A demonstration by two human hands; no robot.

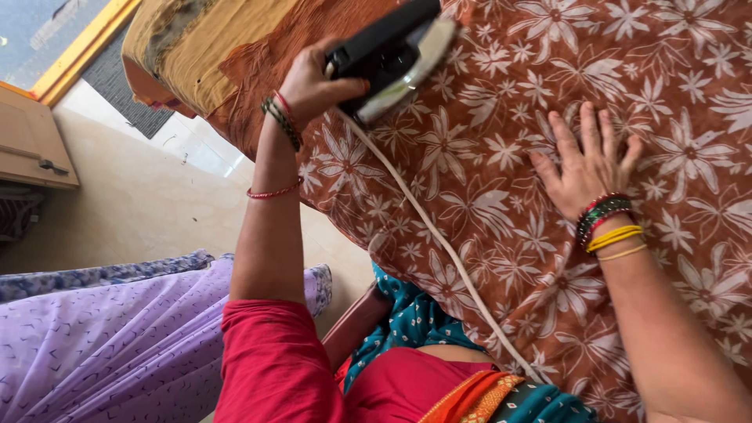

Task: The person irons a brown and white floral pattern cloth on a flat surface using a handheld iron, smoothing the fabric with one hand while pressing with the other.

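Observation:
My left hand (313,82) grips the black handle of an electric iron (392,51), whose silver soleplate tilts up over the cloth's top edge. A white cord (439,235) runs from the iron down across the cloth towards my body. My right hand (583,168) lies flat, fingers spread, on the brown cloth with white flower print (486,141) that covers the surface. Both wrists wear bangles.
A yellow-orange padded cover (188,39) shows under the cloth at the upper left. Beige floor tiles (141,196), a grey mat (117,86) and a wooden cabinet door (31,145) lie to the left. Purple patterned fabric (102,337) spreads at the lower left.

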